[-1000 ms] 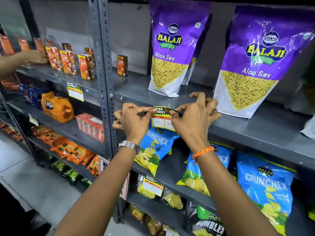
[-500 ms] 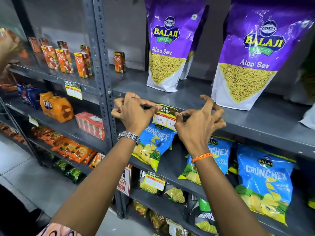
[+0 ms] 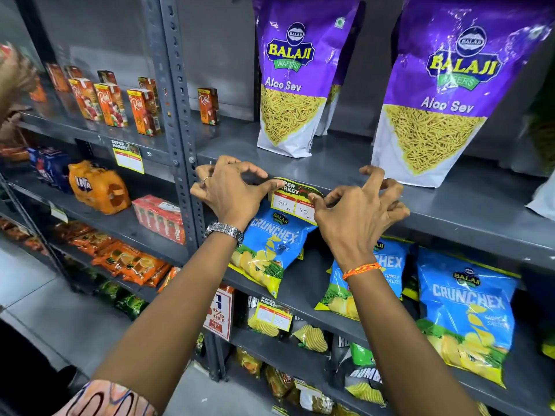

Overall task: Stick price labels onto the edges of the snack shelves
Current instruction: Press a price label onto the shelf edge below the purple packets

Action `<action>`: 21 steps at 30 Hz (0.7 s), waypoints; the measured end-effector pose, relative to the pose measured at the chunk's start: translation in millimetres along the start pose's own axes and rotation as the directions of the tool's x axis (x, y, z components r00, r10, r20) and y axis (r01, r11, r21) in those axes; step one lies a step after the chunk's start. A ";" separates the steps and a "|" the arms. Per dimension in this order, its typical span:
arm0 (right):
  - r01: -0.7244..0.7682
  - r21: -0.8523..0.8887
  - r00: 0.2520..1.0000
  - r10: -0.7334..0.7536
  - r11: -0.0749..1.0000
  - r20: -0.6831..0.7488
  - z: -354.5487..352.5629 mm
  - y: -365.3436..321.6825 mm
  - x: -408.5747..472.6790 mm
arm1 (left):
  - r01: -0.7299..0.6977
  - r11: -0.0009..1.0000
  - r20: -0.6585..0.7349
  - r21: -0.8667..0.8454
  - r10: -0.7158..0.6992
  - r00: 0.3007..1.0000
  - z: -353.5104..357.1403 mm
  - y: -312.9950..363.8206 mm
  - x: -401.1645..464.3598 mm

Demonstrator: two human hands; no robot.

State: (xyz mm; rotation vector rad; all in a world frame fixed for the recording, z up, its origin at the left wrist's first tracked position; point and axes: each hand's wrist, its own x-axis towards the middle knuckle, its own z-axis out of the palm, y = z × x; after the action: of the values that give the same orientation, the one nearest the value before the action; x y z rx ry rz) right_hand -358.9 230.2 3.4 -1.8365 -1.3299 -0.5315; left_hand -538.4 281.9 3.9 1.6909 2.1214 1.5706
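Note:
A yellow and green price label (image 3: 292, 202) with handwritten 80 and 40 hangs over the front edge of the grey snack shelf (image 3: 468, 217). My left hand (image 3: 231, 192) presses its upper left corner with thumb and forefinger. My right hand (image 3: 357, 214) pinches its right edge, other fingers spread above the shelf lip. Two purple Aloo Sev bags (image 3: 295, 76) (image 3: 450, 94) stand on that shelf behind the label. A blue Crunchex bag (image 3: 270, 247) lies just below the label.
A perforated grey upright (image 3: 177, 115) divides the shelving. Juice cartons (image 3: 111, 105) stand at upper left with another label (image 3: 128, 157) below them. More Crunchex bags (image 3: 462, 313) fill the lower right shelf, which carries its own label (image 3: 271, 315). Another person's hand (image 3: 15, 76) reaches in at far left.
Both hands stayed at the label; my right hand's fingers spread wider and it slid slightly down the label's right edge. The view shifted a little closer.

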 end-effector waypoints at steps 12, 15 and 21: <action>0.179 0.085 0.984 -0.180 0.980 -0.005 -6.6 -8.8 5.2 | -0.299 0.916 -0.025 0.269 0.317 0.948 -3.4 -10.6 -6.3; 0.254 0.009 0.965 -0.254 0.967 0.060 2.8 -18.6 13.4 | -0.308 0.900 -0.005 0.308 0.325 0.946 -4.8 -15.0 -9.8; 0.309 -0.044 0.951 -0.310 0.950 -0.011 1.3 -18.4 29.6 | -0.352 0.879 -0.004 0.323 0.373 0.928 -7.0 -3.8 -6.3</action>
State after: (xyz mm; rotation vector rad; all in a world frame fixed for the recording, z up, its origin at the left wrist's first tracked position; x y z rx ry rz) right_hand -365.3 251.3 30.4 -1.6588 -1.6171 -0.7430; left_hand -542.4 272.8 1.4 2.2885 2.2957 1.4294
